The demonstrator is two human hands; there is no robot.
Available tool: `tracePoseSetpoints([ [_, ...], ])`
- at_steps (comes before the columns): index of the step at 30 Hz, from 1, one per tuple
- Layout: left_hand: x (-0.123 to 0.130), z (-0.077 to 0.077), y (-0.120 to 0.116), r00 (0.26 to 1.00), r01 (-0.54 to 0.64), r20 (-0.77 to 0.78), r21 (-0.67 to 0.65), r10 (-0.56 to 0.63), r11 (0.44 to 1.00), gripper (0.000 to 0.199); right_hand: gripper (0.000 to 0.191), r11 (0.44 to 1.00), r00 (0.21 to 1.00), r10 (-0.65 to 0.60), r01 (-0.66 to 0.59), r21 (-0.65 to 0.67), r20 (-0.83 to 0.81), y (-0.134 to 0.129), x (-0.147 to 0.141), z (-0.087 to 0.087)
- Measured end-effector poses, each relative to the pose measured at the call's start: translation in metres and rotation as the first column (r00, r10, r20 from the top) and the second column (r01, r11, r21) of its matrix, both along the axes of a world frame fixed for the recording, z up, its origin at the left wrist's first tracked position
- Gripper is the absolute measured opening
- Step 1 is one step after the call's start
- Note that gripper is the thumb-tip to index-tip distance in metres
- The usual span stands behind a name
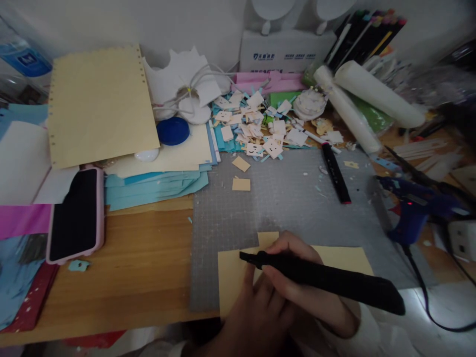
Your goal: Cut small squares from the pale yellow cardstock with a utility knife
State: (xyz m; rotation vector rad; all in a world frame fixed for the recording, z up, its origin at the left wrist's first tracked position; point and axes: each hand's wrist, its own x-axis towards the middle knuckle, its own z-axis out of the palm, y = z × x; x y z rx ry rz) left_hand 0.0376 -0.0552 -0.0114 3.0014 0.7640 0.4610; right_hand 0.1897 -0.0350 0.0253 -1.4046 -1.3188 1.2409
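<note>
My right hand grips a black utility knife, whose narrow dark tip points left over a sheet of cream paper. Details of that tip are too dim to make out. Below it, my left hand lies on the sheet with fingers stretched forward, close to the tip. A small cream paper piece juts out at the sheet's far edge, beside my right fingers. Underneath is a grey cutting mat. Two small cream rectangles, one of them this card piece, lie farther up the mat.
A black marker lies on the mat. On the right sits a blue glue gun with a lit red light and a cord. Small paper faces are heaped behind. Left are a phone and stacked paper.
</note>
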Motion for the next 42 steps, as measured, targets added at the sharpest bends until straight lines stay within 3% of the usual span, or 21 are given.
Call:
tracePoseSetpoints([
  [7, 0.000, -0.002, -0.001, 1.000, 0.002, -0.006, 0.000, -0.002, 1.000, 0.040, 0.010, 0.998, 1.000, -0.004, 0.006, -0.060, 0.029, 0.003, -0.001, 0.005],
  [19, 0.003, 0.001, -0.001, 0.999, -0.030, -0.013, 0.015, 0.031, 0.999, 0.046, 0.015, 0.996, 0.982, 0.090, -0.088, -0.016, 0.164, 0.007, 0.012, 0.003],
  [36, 0.001, 0.005, 0.000, 0.997, -0.022, -0.080, 0.011, 0.022, 1.000, 0.047, 0.024, 0.971, 1.000, -0.006, 0.009, -0.239, 0.014, 0.011, 0.006, 0.017],
  [42, 0.001, 0.005, 0.001, 0.997, -0.012, -0.081, -0.015, 0.011, 1.000, 0.047, 0.021, 0.988, 0.999, 0.019, -0.012, -0.157, 0.043, 0.012, 0.013, 0.011],
])
